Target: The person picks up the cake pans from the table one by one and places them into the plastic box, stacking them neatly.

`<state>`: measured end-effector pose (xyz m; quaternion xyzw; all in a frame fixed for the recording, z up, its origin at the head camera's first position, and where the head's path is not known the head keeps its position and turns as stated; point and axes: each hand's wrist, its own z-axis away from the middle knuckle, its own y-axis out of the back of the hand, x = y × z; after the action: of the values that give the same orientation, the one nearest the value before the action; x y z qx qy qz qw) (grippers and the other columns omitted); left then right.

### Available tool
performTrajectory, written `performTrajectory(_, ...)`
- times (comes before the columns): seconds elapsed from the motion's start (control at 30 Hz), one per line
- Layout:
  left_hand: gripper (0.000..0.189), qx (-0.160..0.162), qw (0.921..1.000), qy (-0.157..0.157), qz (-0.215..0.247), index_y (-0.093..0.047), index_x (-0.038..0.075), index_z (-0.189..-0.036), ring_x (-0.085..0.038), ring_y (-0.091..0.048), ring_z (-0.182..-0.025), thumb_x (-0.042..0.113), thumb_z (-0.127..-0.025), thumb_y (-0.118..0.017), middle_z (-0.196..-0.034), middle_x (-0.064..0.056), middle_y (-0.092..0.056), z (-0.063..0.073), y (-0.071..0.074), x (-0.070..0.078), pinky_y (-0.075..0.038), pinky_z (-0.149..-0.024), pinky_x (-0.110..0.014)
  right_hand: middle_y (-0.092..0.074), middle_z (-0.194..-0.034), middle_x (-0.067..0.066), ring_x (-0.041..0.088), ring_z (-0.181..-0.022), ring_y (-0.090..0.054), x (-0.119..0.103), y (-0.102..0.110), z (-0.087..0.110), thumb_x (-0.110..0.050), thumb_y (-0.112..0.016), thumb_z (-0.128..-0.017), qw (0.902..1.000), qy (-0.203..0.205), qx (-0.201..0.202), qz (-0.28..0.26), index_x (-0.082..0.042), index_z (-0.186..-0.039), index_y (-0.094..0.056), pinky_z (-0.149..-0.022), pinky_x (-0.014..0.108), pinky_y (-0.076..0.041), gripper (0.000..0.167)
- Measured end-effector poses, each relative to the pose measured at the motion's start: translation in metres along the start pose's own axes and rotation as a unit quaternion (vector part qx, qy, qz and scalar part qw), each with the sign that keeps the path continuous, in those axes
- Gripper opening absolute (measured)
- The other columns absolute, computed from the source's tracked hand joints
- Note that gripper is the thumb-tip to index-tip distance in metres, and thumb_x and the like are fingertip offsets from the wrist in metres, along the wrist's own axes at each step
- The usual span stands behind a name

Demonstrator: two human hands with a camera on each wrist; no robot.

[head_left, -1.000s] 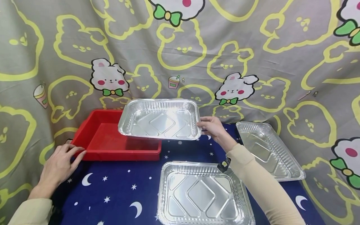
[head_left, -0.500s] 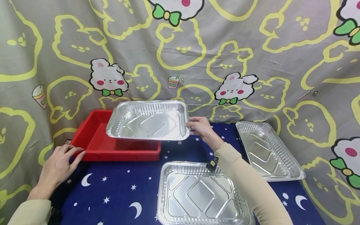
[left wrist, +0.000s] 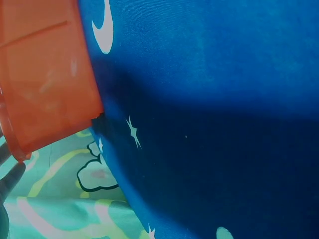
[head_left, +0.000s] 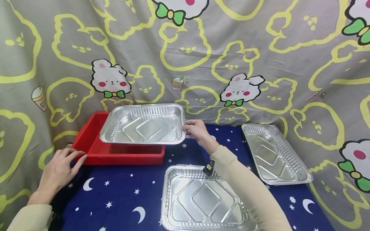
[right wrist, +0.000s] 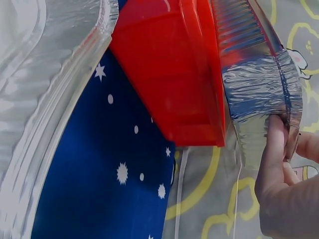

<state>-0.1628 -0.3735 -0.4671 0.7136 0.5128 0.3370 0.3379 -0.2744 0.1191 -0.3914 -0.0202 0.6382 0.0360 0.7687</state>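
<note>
My right hand [head_left: 196, 131] pinches the right rim of a silver foil pan [head_left: 144, 126], thumb on one side and fingers on the other. That pan hangs in the air, nearly level, over the red plastic tray [head_left: 124, 159] and covers much of its inside. In the right wrist view the held foil pan [right wrist: 254, 89] shows its crinkled side wall beside the red tray [right wrist: 169, 94]. At the tray's near left corner my left hand [head_left: 59, 168] holds the rim. The left wrist view shows only a few of its fingertips [left wrist: 12, 179] at the tray corner [left wrist: 55, 89].
A second foil pan [head_left: 205, 200] lies on the blue moon-and-star cloth [head_left: 115, 192] in front, partly under my right forearm. A third foil pan [head_left: 274, 154] lies slanted at the right. Behind the table hangs a grey curtain [head_left: 190, 41] with rabbit prints.
My right hand has carried the foil pan leftward and slightly down, farther over the red tray. The left hand stays at the tray corner, and the other two pans have not moved.
</note>
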Motion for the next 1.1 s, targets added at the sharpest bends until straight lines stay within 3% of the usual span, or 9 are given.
performTrajectory(0.27,0.03,0.007,1.0,-0.004,0.004,-0.075,0.003,-0.107,-0.044,-0.055,-0.099,0.013,-0.08,-0.083,-0.107,-0.025,-0.065,0.0,-0.001,0.0,-0.051,-0.078,-0.065,-0.072,-0.092,0.003,0.009,-0.068,-0.07,0.002,-0.018,-0.005,0.003,-0.07,-0.091,0.9999,0.006,0.008,0.002,0.007,-0.129,-0.069,-0.058,0.022,-0.061,0.038)
performTrajectory(0.4,0.029,0.007,1.0,-0.004,0.002,-0.075,0.004,-0.106,-0.043,-0.055,-0.097,0.014,-0.081,-0.083,-0.107,-0.024,-0.065,0.001,-0.002,-0.001,-0.051,-0.077,-0.064,-0.072,-0.088,0.004,0.009,-0.067,-0.07,0.003,-0.025,-0.006,0.003,-0.069,-0.091,1.0,0.008,0.003,-0.002,0.008,-0.127,-0.069,-0.058,0.022,-0.061,0.037)
performTrajectory(0.63,0.03,-0.001,1.0,0.005,0.0,-0.075,0.003,-0.108,-0.044,-0.055,-0.1,0.014,-0.081,-0.083,-0.109,-0.025,-0.065,0.001,-0.001,-0.001,-0.051,-0.079,-0.065,-0.076,-0.107,0.02,0.011,-0.071,-0.072,0.003,-0.039,-0.007,0.004,-0.068,-0.092,1.0,0.009,0.0,-0.003,0.008,-0.129,-0.069,-0.063,0.024,-0.064,0.038)
performTrajectory(0.73,0.03,0.001,1.0,0.003,0.001,-0.075,0.002,-0.108,-0.044,-0.055,-0.1,0.014,-0.081,-0.083,-0.108,-0.025,-0.065,0.001,-0.001,-0.001,-0.051,-0.08,-0.065,-0.075,-0.109,0.021,0.012,-0.07,-0.071,0.003,-0.044,-0.008,0.004,-0.068,-0.091,1.0,0.007,-0.001,-0.001,0.008,-0.13,-0.068,-0.064,0.026,-0.065,0.039)
performTrajectory(1.1,0.029,0.005,1.0,0.002,0.004,-0.075,0.002,-0.107,-0.045,-0.055,-0.1,0.014,-0.082,-0.082,-0.108,-0.025,-0.065,0.0,-0.001,-0.001,-0.051,-0.08,-0.066,-0.068,-0.085,0.005,0.01,-0.064,-0.065,0.006,-0.059,-0.016,0.004,-0.068,-0.089,0.9998,0.014,0.008,-0.007,0.01,-0.127,-0.069,-0.057,0.022,-0.062,0.038)
